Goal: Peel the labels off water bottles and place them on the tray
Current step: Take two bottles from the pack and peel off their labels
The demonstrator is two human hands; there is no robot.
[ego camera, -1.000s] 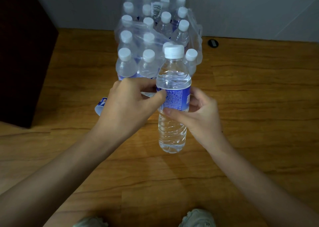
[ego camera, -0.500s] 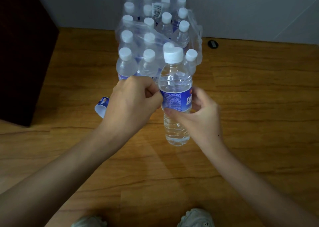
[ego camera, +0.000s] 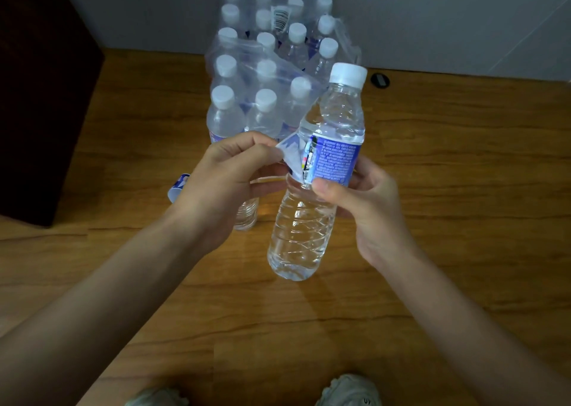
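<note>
A clear water bottle [ego camera: 304,226] with a white cap is held tilted above the wooden floor, its cap leaning to the right. My right hand [ego camera: 367,201] grips it at the blue label [ego camera: 335,161], thumb across the label's lower edge. My left hand [ego camera: 222,180] pinches a loose flap of that label, which stands off the bottle's left side. No tray is in view.
A torn plastic-wrapped pack of bottles [ego camera: 272,65] stands behind, against the grey wall. A peeled blue label [ego camera: 176,186] lies on the floor left of my left hand. A dark cabinet [ego camera: 40,96] fills the left side. A black disc [ego camera: 380,80] lies by the wall.
The bottle has been lifted closer and tipped with its cap to the right. My left hand has pulled a flap of the label away from the bottle's left side.
</note>
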